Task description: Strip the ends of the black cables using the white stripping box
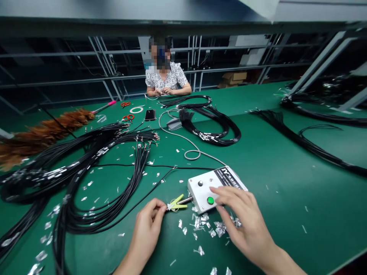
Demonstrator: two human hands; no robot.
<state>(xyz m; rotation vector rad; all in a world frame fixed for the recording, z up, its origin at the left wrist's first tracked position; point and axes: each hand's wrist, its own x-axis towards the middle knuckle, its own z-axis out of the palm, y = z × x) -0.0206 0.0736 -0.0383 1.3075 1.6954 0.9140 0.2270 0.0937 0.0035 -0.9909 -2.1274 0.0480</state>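
Observation:
My left hand pinches what looks like a stripped cable end, mostly hidden by the fingers. Thin pale wires from it meet a yellow-green V-shaped clip on a metal shaft. That shaft sticks out of a white control box with a black knob and a lit green button. Fingers apart, my right hand rests over the box's near right side, thumb and fingertips close to the button; whether they touch it I cannot tell. Foil scraps lie below the box.
Black cable bundles curve across the left, with another coil behind the box and more cables at right. A feather duster, orange scissors and a phone lie farther back. A person sits opposite; a shelf hangs overhead.

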